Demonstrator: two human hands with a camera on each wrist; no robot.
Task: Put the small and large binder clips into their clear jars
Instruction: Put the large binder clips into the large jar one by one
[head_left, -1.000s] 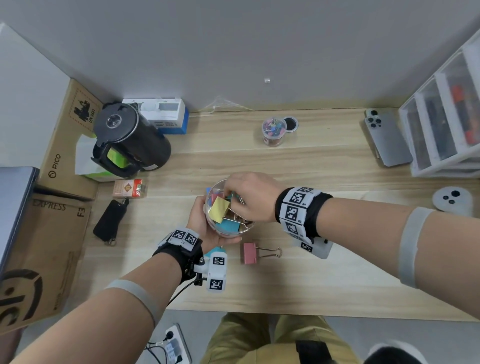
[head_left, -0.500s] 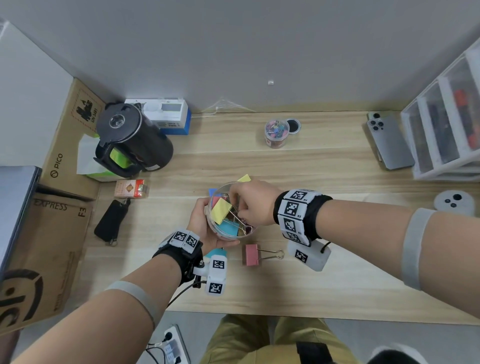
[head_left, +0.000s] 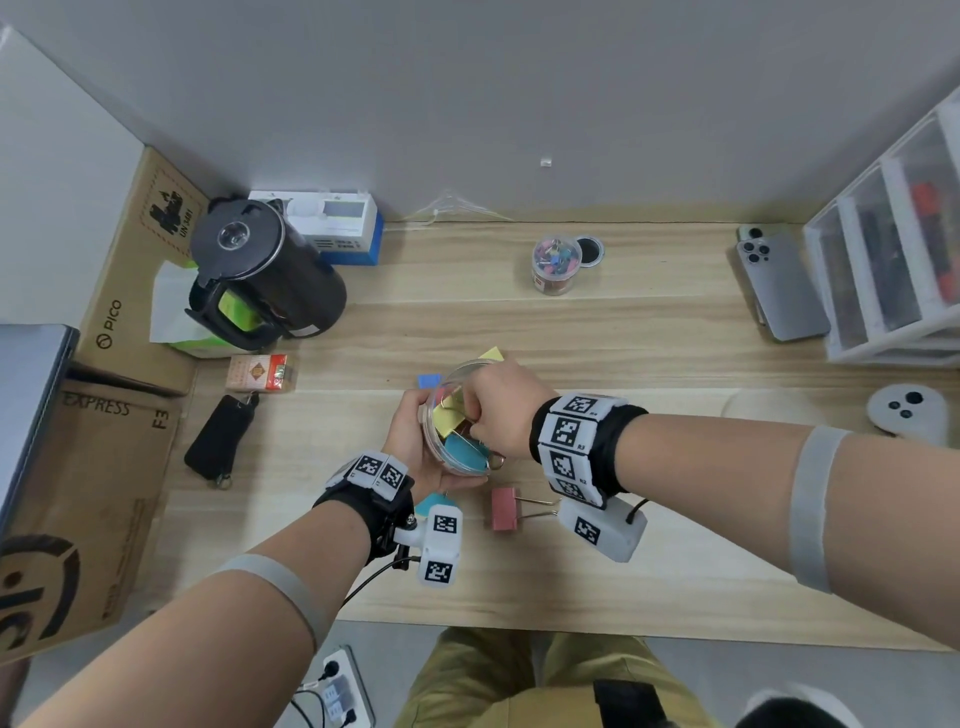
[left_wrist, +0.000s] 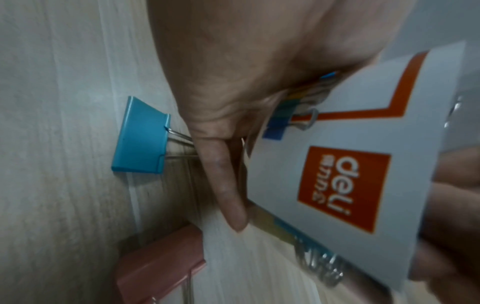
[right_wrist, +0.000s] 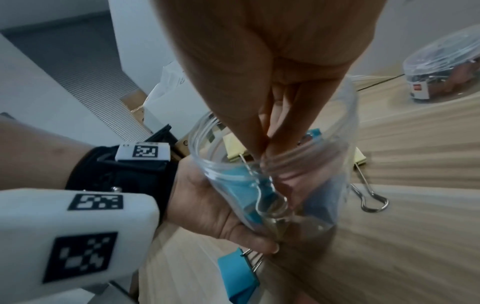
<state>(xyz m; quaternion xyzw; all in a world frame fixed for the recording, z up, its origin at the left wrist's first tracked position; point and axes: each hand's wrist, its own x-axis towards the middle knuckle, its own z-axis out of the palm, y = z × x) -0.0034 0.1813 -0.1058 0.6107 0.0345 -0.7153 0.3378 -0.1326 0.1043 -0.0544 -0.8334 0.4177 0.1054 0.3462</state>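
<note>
Since half a second ago, the right hand (head_left: 498, 410) has sunk further into the mouth of the large clear jar (head_left: 457, 415), and its wrist has dropped toward the pink clip (head_left: 504, 509).

Head view: the left hand (head_left: 415, 441) cups the tilted jar from 9 o'clock, fingers curled round its wall, near the worktop's (head_left: 675, 571) middle. Yellow and teal large clips lie inside. The right hand enters from 3 o'clock with fingertips bunched in the opening. The pink clip lies on the worktop at 5 o'clock of the jar; a teal clip (head_left: 431, 503) peeps out beside the left wrist. A blue clip (head_left: 429, 381) and a yellow clip (head_left: 492, 354) lie at 11 and 12 o'clock of the jar. The small jar (head_left: 555, 265) of little clips stands well apart at 12 o'clock, its lid (head_left: 588, 250) just beside it.

Left wrist view: the hand holds the jar by its white and orange label (left_wrist: 350, 164); the teal clip (left_wrist: 140, 137) and pink clip (left_wrist: 161, 267) rest on the worktop at 9 and 7 o'clock.

Right wrist view: the fingers (right_wrist: 249, 131) pinch together inside the jar's rim (right_wrist: 205, 164), by a wire handle; whether they grasp it I cannot tell.
</note>
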